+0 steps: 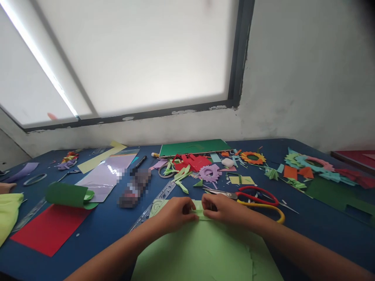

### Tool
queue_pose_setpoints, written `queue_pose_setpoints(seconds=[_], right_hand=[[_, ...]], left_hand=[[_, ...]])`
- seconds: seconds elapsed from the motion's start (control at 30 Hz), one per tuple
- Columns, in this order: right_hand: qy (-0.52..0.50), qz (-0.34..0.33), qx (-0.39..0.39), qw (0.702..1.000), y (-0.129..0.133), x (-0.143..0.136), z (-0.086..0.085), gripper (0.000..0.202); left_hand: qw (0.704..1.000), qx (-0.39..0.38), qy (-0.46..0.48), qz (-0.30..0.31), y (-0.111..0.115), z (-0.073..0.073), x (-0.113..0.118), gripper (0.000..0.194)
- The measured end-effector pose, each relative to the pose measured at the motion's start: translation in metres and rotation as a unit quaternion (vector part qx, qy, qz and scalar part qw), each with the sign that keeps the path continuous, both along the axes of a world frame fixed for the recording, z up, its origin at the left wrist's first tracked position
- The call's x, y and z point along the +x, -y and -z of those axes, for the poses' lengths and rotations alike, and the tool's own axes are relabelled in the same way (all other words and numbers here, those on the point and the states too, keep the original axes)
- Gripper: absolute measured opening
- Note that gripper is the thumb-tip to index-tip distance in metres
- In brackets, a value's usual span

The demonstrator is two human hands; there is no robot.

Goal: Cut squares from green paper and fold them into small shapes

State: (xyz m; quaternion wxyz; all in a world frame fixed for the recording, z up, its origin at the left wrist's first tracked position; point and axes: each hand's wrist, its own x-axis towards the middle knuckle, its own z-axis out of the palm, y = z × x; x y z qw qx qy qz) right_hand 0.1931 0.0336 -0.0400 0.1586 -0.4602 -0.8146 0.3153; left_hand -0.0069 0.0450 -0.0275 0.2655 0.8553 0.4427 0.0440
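Observation:
Fingers curled, my left hand (178, 214) and my right hand (224, 208) pinch a small light green paper strip (200, 214) from either side. It looks folded, though fingertips hide both its ends. Beneath them a large light green sheet (199, 253) spreads toward me, with a ragged edge on its right part. Just beyond my right hand lie scissors (259, 200) with red and yellow handles, blades pointing left. A clear plastic ruler (155, 205) slants beside my left hand.
Red (191, 162) and green paper scraps, a purple paper ring (209, 173) and an orange paper ring (253, 157) lie beyond my hands. Left are a lilac sheet (107, 171), a red sheet (52, 228) and rolled dark green paper (68, 195). Another person's yellow-green sleeve (10, 214) shows at far left.

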Motion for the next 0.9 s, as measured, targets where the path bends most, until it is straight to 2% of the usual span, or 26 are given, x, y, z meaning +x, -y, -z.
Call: queue_pose_setpoints(seconds=[0.1, 0.23, 0.33, 0.47, 0.53, 0.67, 0.9], right_hand=[[0.007, 0.022, 0.018, 1.0, 0.0, -0.002, 0.007, 0.012], [0.01, 0.042, 0.012, 0.999, -0.002, -0.001, 0.01, 0.012], [0.016, 0.055, 0.001, 0.998, -0.003, 0.0, 0.007, 0.012], [0.038, 0.072, -0.007, 0.997, 0.001, 0.0, 0.001, 0.023], [0.05, 0.084, -0.003, 0.995, 0.004, 0.0, -0.002, 0.027], [0.063, 0.092, 0.004, 0.994, 0.006, 0.001, -0.005, 0.029], [0.062, 0.082, 0.02, 0.994, 0.007, 0.002, -0.007, 0.024]], left_hand=[[0.999, 0.004, -0.027, 0.018, -0.005, -0.007, 0.006, 0.04], [0.994, -0.007, -0.101, 0.051, -0.018, -0.02, 0.021, 0.048], [0.982, -0.032, -0.174, 0.072, -0.031, -0.029, 0.036, 0.038], [0.968, -0.055, -0.228, 0.09, -0.04, -0.034, 0.05, 0.026], [0.969, -0.054, -0.228, 0.081, -0.038, -0.035, 0.05, 0.029], [0.979, -0.045, -0.193, 0.041, -0.03, -0.031, 0.04, 0.056], [0.989, -0.079, -0.127, 0.018, -0.027, -0.022, 0.025, 0.028]])
